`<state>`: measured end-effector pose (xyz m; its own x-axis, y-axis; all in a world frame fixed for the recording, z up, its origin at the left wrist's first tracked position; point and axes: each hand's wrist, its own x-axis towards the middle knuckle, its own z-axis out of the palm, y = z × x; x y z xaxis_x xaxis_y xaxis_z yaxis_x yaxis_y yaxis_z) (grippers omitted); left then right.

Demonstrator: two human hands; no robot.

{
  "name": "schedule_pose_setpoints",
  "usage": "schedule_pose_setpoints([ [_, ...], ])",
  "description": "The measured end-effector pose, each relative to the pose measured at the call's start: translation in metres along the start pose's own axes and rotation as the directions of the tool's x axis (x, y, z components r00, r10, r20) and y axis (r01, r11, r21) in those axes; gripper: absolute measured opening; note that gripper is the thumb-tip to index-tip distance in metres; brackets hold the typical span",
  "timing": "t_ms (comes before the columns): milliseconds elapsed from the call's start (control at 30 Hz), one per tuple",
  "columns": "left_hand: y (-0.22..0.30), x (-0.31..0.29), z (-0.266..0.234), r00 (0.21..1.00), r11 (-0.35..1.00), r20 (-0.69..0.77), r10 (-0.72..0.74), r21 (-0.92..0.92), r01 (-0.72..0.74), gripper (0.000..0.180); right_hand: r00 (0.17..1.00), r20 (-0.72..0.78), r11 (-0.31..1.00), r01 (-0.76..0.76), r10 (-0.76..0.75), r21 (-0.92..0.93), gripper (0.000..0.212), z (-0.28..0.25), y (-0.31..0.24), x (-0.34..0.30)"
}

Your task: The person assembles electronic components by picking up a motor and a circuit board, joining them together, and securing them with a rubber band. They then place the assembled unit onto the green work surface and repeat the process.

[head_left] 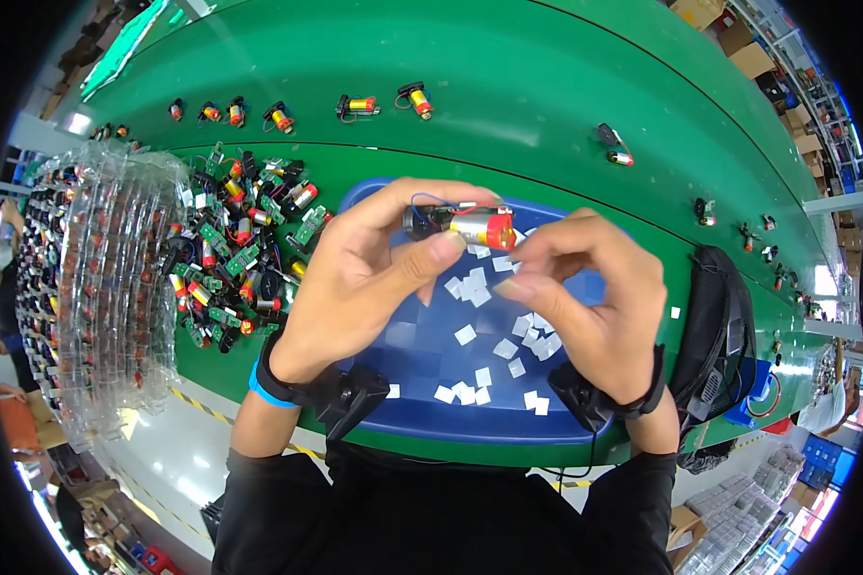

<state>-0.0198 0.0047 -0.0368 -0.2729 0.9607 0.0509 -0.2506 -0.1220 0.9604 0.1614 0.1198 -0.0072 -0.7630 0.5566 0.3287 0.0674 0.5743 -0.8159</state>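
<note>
My left hand [345, 287] holds a small cylindrical battery [484, 230] between thumb and fingers. It has a silver and yellow body, a red end, and thin wires leading to a black end piece [417, 223]. Close to the red end is my right hand [609, 307], its fingers curled and a gap showing between thumb and index fingertip. I see nothing in that gap. Under both hands lies a blue tray [431, 426] with many small white square pieces [475, 287] scattered in it.
A heap of battery assemblies and green circuit boards [244, 254] lies left of the tray, beside stacked clear plastic trays [105, 287]. More assemblies [417, 100] stand along the far green bench [508, 57]. At the right is a black bag [714, 335].
</note>
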Motion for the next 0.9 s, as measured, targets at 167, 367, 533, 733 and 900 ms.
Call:
schedule_pose_setpoints([
  [167,-0.009,-0.004,0.003,0.996,0.995,0.001,0.088,0.046,-0.088,0.038,1.000,-0.014,0.995,-0.010,0.012,0.097,0.018,0.012,0.000,-0.001],
  [367,-0.009,-0.006,0.006,0.997,0.999,-0.050,0.053,-0.002,-0.053,0.040,0.991,-0.032,0.966,-0.121,0.132,0.227,0.015,0.012,0.003,-0.002],
  [533,-0.008,-0.008,0.007,0.976,0.951,-0.072,0.207,0.251,-0.183,0.040,0.992,0.012,0.964,-0.127,0.128,0.235,0.018,0.010,0.001,-0.001],
  [733,-0.007,-0.009,0.007,0.965,0.896,-0.081,0.248,0.398,-0.197,0.040,0.982,0.081,0.936,-0.186,0.169,0.299,0.017,0.010,0.001,0.000],
  [900,-0.008,-0.008,0.006,0.956,0.847,-0.053,0.289,0.479,-0.230,0.040,0.931,0.186,0.869,-0.361,0.314,0.338,0.017,0.004,-0.002,0.002],
])
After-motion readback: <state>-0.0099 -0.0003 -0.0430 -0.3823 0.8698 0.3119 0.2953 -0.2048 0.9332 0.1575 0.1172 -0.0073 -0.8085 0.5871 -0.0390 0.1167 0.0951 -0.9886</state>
